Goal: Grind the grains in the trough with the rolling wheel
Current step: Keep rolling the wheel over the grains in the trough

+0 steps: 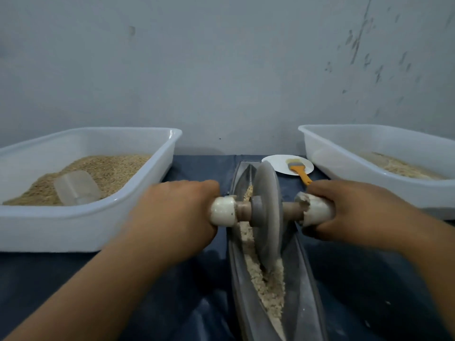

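Dark blue cloth [152,286] covers the table. Along it runs a narrow boat-shaped metal trough [305,303] holding coarse, pale crushed grains [269,289]; a smooth grey disc wheel [267,212] stands upright in them. Left hand [177,215] and right hand [354,212] grip its white-capped wooden axle [291,210].

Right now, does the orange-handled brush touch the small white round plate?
Touching. The head view shows the orange-handled brush lying with its bristle end on the small white round plate, handle overhanging the rim.
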Demonstrator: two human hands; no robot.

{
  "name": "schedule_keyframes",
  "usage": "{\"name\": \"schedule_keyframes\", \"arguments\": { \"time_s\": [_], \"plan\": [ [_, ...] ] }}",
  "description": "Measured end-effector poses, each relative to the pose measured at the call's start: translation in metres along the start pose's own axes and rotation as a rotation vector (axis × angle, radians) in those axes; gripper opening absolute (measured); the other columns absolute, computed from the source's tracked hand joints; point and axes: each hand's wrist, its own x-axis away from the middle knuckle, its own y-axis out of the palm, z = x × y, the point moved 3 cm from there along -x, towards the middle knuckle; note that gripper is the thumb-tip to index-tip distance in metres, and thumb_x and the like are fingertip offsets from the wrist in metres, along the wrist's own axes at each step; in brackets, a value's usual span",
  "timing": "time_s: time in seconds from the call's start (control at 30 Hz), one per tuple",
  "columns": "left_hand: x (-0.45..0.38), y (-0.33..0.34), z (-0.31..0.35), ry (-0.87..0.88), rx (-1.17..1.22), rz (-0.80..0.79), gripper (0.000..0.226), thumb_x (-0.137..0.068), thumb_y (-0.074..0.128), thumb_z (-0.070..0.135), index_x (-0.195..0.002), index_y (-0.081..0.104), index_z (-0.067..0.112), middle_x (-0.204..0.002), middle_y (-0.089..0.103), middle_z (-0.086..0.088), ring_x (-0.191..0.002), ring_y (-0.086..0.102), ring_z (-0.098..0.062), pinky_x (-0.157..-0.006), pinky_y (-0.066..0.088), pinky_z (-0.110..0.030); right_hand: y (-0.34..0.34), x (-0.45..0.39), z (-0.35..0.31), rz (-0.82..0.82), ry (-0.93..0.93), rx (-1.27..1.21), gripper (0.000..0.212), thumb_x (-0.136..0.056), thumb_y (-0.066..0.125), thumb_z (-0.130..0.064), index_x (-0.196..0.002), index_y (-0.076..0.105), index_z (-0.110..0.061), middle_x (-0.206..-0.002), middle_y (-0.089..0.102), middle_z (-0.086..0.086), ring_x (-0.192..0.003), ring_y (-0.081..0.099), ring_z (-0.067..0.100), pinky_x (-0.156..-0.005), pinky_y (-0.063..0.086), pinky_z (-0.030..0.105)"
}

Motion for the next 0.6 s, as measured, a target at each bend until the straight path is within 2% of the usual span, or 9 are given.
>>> {"name": "schedule_keyframes", "arguments": {
  "time_s": [0.07,0.13,0.2,0.27,0.33,0.4,0.5,0.53,0.6],
  "plan": [
    [-0.006,0.005,0.001,0.001,-0.004,0.080,0.020,-0.078,0.062,0.038,-0.094,0.050,0.035,-0.081,0.057,0.013,-0.072,0.054,-0.010,-0.059,0.032,-0.028,0.005,-0.011,-0.003,0.160,-0.016,0.070,0.029,-0.071,0.072,-0.051,-0.088,0.054,-0.035,-0.079,0.062,-0.011,-0.079,0.060,0.014,-0.062,0.043,0.031],
    [-0.009,0.008,-0.001,0.015,0.048,0.062,0.031,-0.079,0.063,0.038,-0.107,0.049,0.037,-0.094,0.057,0.014,-0.083,0.056,-0.012,-0.065,0.032,-0.028,0.007,-0.014,-0.001,0.167,-0.030,0.077,0.029,-0.071,0.073,-0.051,-0.087,0.054,-0.034,-0.079,0.061,-0.011,-0.077,0.059,0.013,-0.060,0.040,0.031],
    [-0.006,0.003,-0.006,0.065,0.132,-0.038,0.037,-0.076,0.065,0.044,-0.108,0.048,0.040,-0.093,0.055,0.017,-0.088,0.055,-0.009,-0.070,0.038,-0.027,0.003,-0.008,0.007,0.048,-0.038,0.020,0.042,-0.060,0.070,-0.060,-0.092,0.053,-0.041,-0.077,0.061,-0.013,-0.070,0.058,0.004,-0.062,0.046,0.030],
    [0.001,-0.010,-0.011,0.120,0.225,-0.149,0.040,-0.068,0.062,0.053,-0.105,0.049,0.043,-0.090,0.058,0.018,-0.086,0.054,-0.003,-0.073,0.045,-0.027,-0.004,0.002,0.014,-0.127,-0.053,-0.086,0.056,-0.049,0.062,-0.071,-0.101,0.053,-0.051,-0.084,0.063,-0.020,-0.073,0.062,0.003,-0.065,0.051,0.029],
    [0.008,-0.022,-0.017,0.121,0.397,-0.261,0.042,-0.063,0.056,0.056,-0.105,0.053,0.050,-0.091,0.062,0.021,-0.085,0.058,0.000,-0.072,0.048,-0.024,-0.008,0.009,0.019,-0.282,-0.099,-0.173,0.058,-0.050,0.061,-0.076,-0.103,0.055,-0.056,-0.090,0.064,-0.025,-0.080,0.063,0.001,-0.066,0.050,0.028],
    [0.008,-0.023,-0.023,0.102,0.539,-0.336,0.039,-0.068,0.058,0.053,-0.107,0.058,0.051,-0.093,0.064,0.023,-0.084,0.061,0.002,-0.069,0.046,-0.021,-0.010,0.011,0.021,-0.321,-0.152,-0.218,0.060,-0.052,0.063,-0.080,-0.105,0.056,-0.055,-0.091,0.065,-0.022,-0.082,0.064,0.004,-0.067,0.051,0.029],
    [0.005,-0.011,-0.028,0.093,0.540,-0.264,0.030,-0.081,0.065,0.045,-0.110,0.059,0.049,-0.092,0.065,0.023,-0.083,0.060,0.002,-0.071,0.048,-0.024,-0.004,0.004,0.024,-0.221,-0.168,-0.305,0.063,-0.053,0.066,-0.077,-0.110,0.055,-0.054,-0.098,0.066,-0.025,-0.085,0.065,0.004,-0.073,0.053,0.031],
    [0.003,-0.005,-0.028,0.083,0.505,-0.204,0.031,-0.083,0.066,0.044,-0.113,0.058,0.048,-0.093,0.064,0.023,-0.085,0.059,0.001,-0.074,0.049,-0.027,-0.001,-0.002,0.024,-0.132,-0.164,-0.300,0.060,-0.055,0.069,-0.073,-0.110,0.056,-0.053,-0.099,0.066,-0.024,-0.085,0.064,0.004,-0.075,0.053,0.032],
    [-0.003,0.009,-0.026,0.062,0.377,-0.087,0.035,-0.087,0.063,0.044,-0.121,0.054,0.045,-0.100,0.063,0.020,-0.091,0.055,-0.003,-0.082,0.046,-0.032,0.008,-0.017,0.024,0.147,-0.165,-0.182,0.044,-0.066,0.074,-0.059,-0.108,0.062,-0.051,-0.102,0.067,-0.018,-0.092,0.062,0.008,-0.084,0.050,0.040]
  ]
}}
